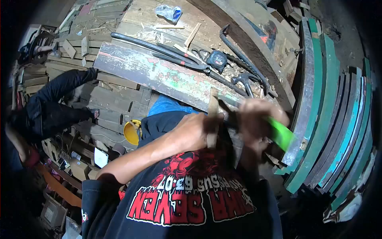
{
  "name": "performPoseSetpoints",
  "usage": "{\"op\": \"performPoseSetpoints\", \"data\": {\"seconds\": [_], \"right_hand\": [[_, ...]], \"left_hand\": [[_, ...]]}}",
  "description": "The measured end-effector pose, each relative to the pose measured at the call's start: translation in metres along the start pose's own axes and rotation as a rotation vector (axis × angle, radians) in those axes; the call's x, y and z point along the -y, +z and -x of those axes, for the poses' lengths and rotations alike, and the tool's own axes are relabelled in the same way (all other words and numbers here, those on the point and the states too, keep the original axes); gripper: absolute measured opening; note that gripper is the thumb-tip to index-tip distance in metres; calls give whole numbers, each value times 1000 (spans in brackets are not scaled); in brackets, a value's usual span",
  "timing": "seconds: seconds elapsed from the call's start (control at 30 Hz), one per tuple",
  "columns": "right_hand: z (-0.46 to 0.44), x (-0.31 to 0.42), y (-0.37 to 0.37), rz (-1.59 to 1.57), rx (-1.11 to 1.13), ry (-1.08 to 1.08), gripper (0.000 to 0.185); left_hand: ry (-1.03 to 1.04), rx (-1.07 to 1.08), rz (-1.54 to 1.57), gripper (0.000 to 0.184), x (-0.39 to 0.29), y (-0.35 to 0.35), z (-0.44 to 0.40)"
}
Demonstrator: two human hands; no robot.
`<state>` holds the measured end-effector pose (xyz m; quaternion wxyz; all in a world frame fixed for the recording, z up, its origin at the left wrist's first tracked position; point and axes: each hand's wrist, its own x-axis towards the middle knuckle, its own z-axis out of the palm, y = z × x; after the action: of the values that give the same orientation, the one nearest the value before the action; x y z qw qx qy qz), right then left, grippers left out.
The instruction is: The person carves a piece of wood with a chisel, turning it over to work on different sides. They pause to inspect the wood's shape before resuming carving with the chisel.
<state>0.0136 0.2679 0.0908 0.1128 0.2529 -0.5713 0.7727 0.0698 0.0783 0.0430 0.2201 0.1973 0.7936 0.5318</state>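
My left hand [194,132] is closed round a short, narrow piece of wood [213,104], held upright in front of my chest. Blurred by motion, my right hand [260,119] grips a tool with a bright green handle [283,134]. Its dark working end points at the wood; whether it touches I cannot tell, and the exact kind is unclear. Just beyond my hands lies a worn painted plank [139,67]. On and behind it are long-handled cutters [205,68], a tape measure [217,60], a hammer [243,81] and scissors [200,53].
A bent pry bar [242,51] rests by a thick dark beam [254,40]. Several painted boards [318,107] stand at right. A crumpled plastic bag [168,13] lies among wood chips. At left are another person [51,99] and a yellow helmet-like shell [130,132].
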Motion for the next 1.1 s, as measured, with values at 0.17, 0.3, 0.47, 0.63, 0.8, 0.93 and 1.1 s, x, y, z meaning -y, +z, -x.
{"op": "performPoseSetpoints", "data": {"seconds": [0.17,0.3,0.47,0.63,0.8,0.93,1.1], "right_hand": [[-7,-28,0,-128,-213,104,30],[-55,64,-13,-42,31,-38,24],[-1,-8,-5,-127,-183,125,34],[9,-22,-6,-68,-275,69,28],[-29,55,-11,-23,-111,-89,18],[60,-43,-8,-9,-291,212,30],[15,8,-1,22,-289,104,25]], "left_hand": [[13,-5,-25,35,3,1,3],[38,-12,-56,41,7,1,2],[42,-21,-57,40,10,5,4],[11,58,-76,39,6,-2,3],[-102,159,39,39,-6,-11,-5],[-186,148,63,41,-8,-7,0],[-175,151,90,41,-11,-12,1]]}}
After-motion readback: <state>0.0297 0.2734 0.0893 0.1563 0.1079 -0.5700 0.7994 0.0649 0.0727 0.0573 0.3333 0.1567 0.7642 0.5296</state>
